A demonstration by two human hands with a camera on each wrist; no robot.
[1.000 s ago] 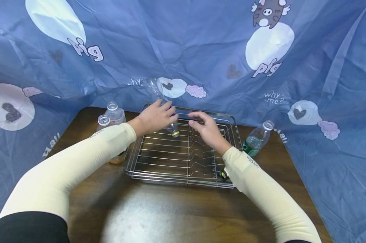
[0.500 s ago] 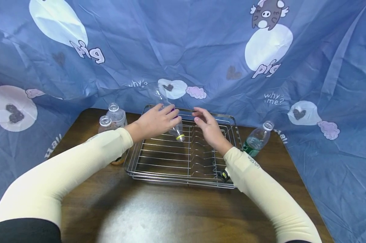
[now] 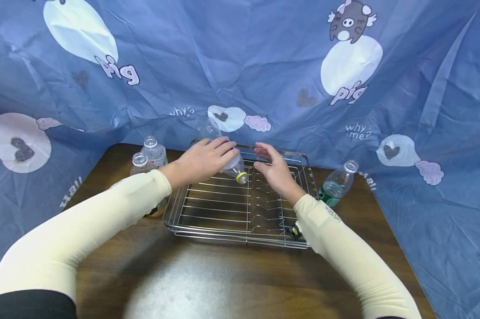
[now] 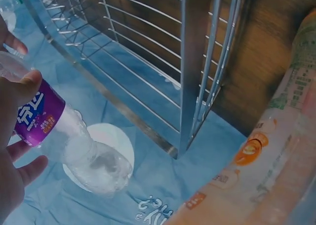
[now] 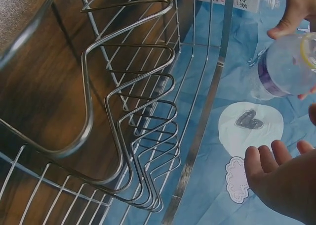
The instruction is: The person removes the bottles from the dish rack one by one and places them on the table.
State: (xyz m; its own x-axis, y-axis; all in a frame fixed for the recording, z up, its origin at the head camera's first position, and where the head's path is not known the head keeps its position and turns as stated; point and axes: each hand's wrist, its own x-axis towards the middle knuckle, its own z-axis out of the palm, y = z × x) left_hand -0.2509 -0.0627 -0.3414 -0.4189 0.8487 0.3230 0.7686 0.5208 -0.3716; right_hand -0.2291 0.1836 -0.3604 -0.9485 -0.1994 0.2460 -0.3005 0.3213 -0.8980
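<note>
My left hand (image 3: 208, 159) grips a clear plastic bottle (image 3: 234, 166) around its purple label (image 4: 42, 116), over the back of the wire dish rack (image 4: 192, 52). The bottle is tilted, its base up toward the backdrop and its neck, with a yellow ring (image 3: 242, 177), pointing down toward me and to the right. Just right of that neck is my right hand (image 3: 275, 173), fingers loosely bent, thumb apart, nothing held. In the right wrist view a gap shows between its fingers (image 5: 276, 153) and the bottle.
A bottle with orange print (image 4: 261, 151) and another clear bottle (image 3: 154, 153) stand left of the rack. To its right stands a green-labelled bottle (image 3: 335, 186). Wavy wire dividers (image 5: 89, 94) fill the rack's right part. A blue printed cloth (image 3: 263, 66) hangs behind the table.
My left hand has moved slightly right with the bottle, and its neck has swung right and toward me. The right hand has shifted a little to the right, staying empty.
</note>
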